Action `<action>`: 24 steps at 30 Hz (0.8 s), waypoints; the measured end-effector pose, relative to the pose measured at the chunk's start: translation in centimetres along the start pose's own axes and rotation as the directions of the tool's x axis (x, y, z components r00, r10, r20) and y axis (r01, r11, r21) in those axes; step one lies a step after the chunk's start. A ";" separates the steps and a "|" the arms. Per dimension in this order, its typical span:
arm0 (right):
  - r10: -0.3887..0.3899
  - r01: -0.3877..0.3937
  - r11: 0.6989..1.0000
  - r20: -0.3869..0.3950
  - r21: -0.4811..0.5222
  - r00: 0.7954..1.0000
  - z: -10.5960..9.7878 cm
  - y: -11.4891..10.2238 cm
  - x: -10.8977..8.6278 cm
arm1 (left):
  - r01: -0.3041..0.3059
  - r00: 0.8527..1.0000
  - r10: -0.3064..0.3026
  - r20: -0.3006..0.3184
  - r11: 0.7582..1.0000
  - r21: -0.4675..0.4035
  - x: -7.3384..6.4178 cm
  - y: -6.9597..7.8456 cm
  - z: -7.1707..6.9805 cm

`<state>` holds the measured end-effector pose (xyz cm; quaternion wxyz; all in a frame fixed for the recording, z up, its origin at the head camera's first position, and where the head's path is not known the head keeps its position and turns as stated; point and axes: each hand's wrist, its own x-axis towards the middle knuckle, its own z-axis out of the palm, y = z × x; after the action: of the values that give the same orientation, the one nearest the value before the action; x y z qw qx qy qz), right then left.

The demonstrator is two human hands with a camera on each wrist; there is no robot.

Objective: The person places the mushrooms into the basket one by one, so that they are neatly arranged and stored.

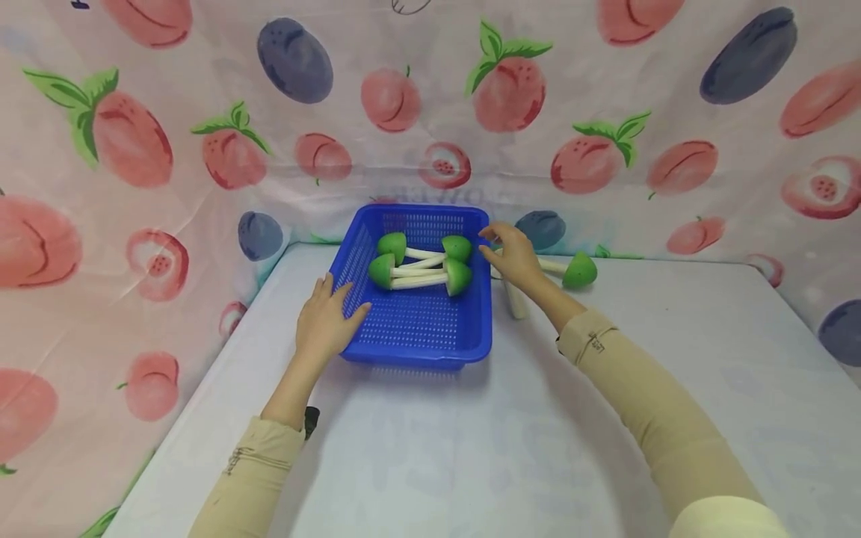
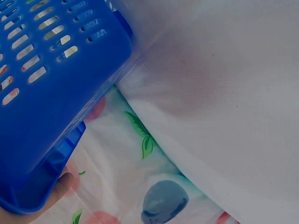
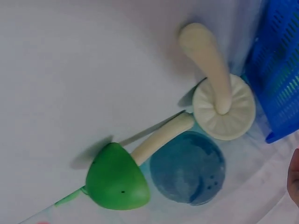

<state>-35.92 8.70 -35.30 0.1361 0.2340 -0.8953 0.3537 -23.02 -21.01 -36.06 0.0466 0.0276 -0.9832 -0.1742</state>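
A blue plastic basket [image 1: 413, 359] with slotted walls holds several toy mushrooms [image 1: 420, 273] with green caps and white stems. My left hand [image 1: 326, 317] grips the basket's left rim, its thumb reaching over the inside. The left wrist view shows fingers [image 2: 58, 189] along the outside of that rim. At the right rim, my right hand [image 1: 514, 258] has its thumb and fingers apart, fingertips overlapping the edge in the head view and nothing between them. Only part of this hand shows in the right wrist view.
Beside the basket on the right lie a toy mushroom [image 3: 117, 179] on its side and another [image 3: 224, 121] with its pale underside and stem up. A white cloth [image 1: 430, 463] covers the table. Fruit-patterned fabric [image 1: 417, 45] hangs behind and to the left.
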 end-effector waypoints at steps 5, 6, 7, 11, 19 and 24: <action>0.047 -0.047 0.999 0.013 0.006 0.999 -0.2 1.3 -0.4 | 0.001 1.000 -0.001 0.011 1.000 0.006 0.0 -0.1 0.1; 0.060 -0.060 0.998 0.016 0.006 0.998 -0.2 1.5 -0.5 | 0.003 1.000 -0.003 0.014 1.000 0.006 0.0 -0.1 0.1; 0.078 -0.078 0.997 0.019 0.007 0.997 -0.3 1.8 -0.6 | 0.003 1.000 -0.003 0.014 1.000 0.006 0.0 -0.1 0.1; 0.129 -0.129 0.992 0.029 -0.011 0.991 -0.6 2.5 -0.6 | 0.006 1.000 -0.006 0.005 1.000 -0.001 0.1 0.0 0.0; 0.179 -0.175 0.982 0.049 -0.076 0.983 -0.7 3.5 -1.3 | 0.007 1.000 -0.007 0.000 1.000 -0.010 0.1 0.1 -0.4; 0.269 -0.260 0.960 0.092 -0.099 0.959 -0.3 4.2 -2.4 | 0.005 1.000 -0.005 0.012 1.000 -0.003 -0.1 0.0 -0.3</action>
<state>-36.01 12.40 -38.46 0.0503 0.1242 -0.9389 0.3170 -22.94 -21.10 -35.82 0.0402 0.0292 -0.9832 -0.1757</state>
